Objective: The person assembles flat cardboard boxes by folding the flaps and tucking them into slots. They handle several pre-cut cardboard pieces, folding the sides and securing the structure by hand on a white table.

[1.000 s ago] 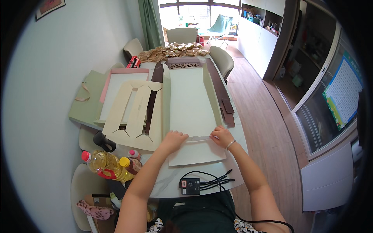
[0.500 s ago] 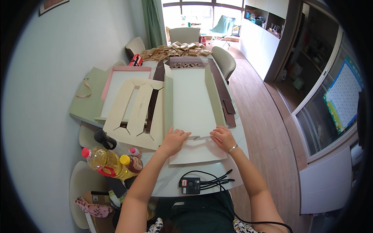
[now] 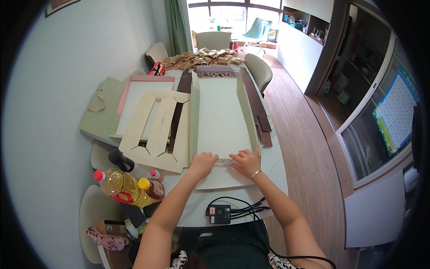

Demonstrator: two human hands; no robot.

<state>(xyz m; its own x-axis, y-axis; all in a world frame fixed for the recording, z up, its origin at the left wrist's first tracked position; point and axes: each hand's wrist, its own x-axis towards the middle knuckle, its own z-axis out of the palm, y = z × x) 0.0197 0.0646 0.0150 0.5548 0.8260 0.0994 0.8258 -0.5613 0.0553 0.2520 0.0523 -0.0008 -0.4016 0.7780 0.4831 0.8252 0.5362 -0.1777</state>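
A long, shallow cardboard box (image 3: 222,119) with a white inside and pale green side walls lies before me on the table. My left hand (image 3: 204,164) is closed over its near edge at the left corner, fingers curled around the board. At the near right corner is my right hand (image 3: 246,163), its fingers stretched leftward along the edge and its thumb apart by the side wall. A white flap (image 3: 221,179) extends toward me below both hands. Dark brown cardboard (image 3: 255,101) lies along the box's right side. A cream cut-out card insert (image 3: 156,127) is left of the box.
Farther left sits a pink-rimmed tray (image 3: 148,79) beside a green box lid (image 3: 99,110). Many small packets (image 3: 201,58) cover the table's far end. An oil bottle (image 3: 121,184) stands near left. A black cable hub (image 3: 220,214) lies at the table's near edge.
My right hand has shifted left along the near edge, with its fingers spreading. My left hand has moved slightly down. The near end of the box is bent up a little more.
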